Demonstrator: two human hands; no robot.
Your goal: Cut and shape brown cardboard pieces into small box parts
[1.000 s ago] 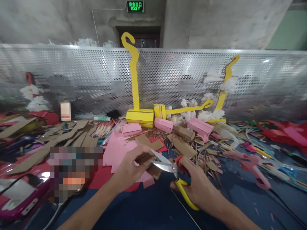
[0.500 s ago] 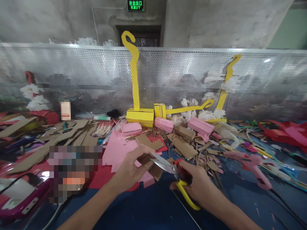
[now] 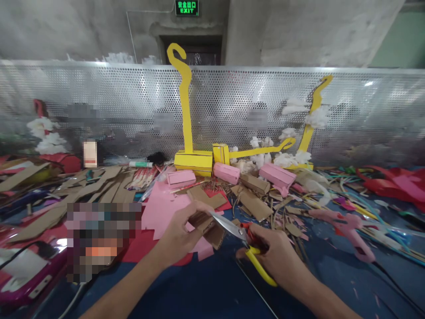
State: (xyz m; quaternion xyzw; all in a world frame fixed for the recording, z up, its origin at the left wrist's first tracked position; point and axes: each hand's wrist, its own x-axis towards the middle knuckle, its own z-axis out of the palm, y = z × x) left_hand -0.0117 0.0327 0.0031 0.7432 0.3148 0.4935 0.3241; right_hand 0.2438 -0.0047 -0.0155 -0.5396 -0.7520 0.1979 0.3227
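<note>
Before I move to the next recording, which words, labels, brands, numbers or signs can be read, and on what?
"安全出口": upper line of the lit green exit sign.
"EXIT": lower line of that sign.
Too small or blurred: any print on the white-and-green tube or scissors.

Free low between the forearms (image 3: pixel 139 274), over the bare blue counter (image 3: pixel 212 288). Barred at the far end by the scissors (image 3: pixel 229 225), slanting from the right hand (image 3: pixel 274 248) toward the brown cardboard (image 3: pixel 200 220) gripped in the left hand (image 3: pixel 179 231). Passable too just right of the right forearm (image 3: pixel 315 285), up to the pink glue gun (image 3: pixel 355 228) and its black cord (image 3: pixel 396 287). Crowded farther ahead by pink blocks (image 3: pixel 181 178) and cardboard scraps (image 3: pixel 254 204), with a tall yellow hook (image 3: pixel 186 110) upright behind. Closed across the back by the perforated metal panel (image 3: pixel 133 97). Hemmed in left of the left forearm by the purple device (image 3: pixel 28 285) and a pale cable (image 3: pixel 75 297).
</note>
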